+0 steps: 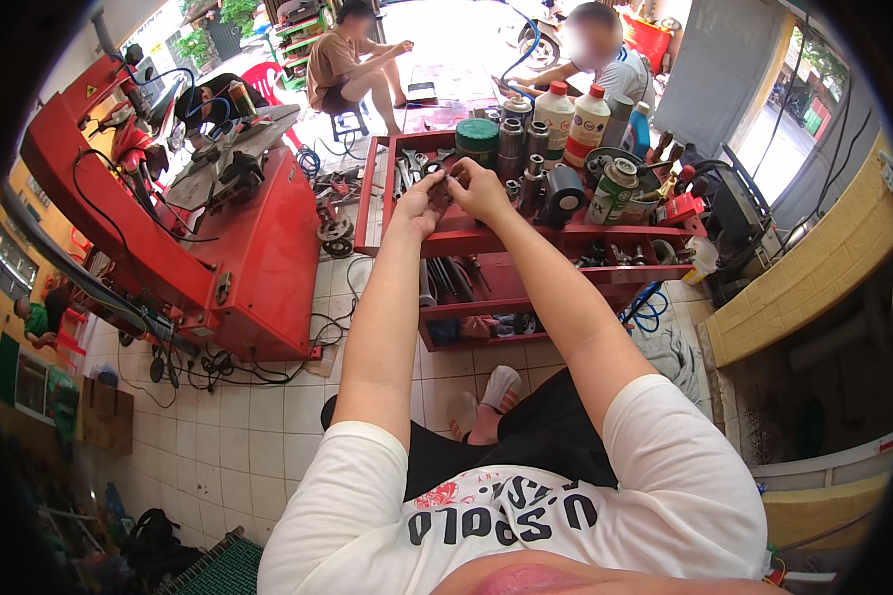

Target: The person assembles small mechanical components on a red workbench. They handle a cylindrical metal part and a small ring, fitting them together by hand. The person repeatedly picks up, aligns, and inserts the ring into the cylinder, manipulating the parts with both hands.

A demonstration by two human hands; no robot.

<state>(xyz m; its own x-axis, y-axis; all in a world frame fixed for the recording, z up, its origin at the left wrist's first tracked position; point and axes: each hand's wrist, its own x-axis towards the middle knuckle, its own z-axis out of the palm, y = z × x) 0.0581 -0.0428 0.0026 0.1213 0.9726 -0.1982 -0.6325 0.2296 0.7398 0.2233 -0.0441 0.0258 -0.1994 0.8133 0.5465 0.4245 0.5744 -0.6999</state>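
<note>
Over the top tray of a red tool cart point(372, 223), my two hands meet. My left hand point(422, 206) is turned palm up with its fingers curled. Beside it my right hand point(481, 191) pinches at the left fingertips; whatever small thing lies between them is too small to make out. Metal wrenches point(404, 177) lie in the tray just left of my hands. Behind them stands a round green tub point(476, 137). Tall metal sockets point(510, 146) and a black cylindrical object point(564, 193) stand to the right of my right hand.
Bottles with red caps point(556, 117) and a green-white spray can point(613, 188) crowd the cart's right side. A large red machine point(268, 263) stands left, with cables point(238, 372) on the tiles. One person point(347, 59) sits beyond the cart; another point(615, 74) is at right.
</note>
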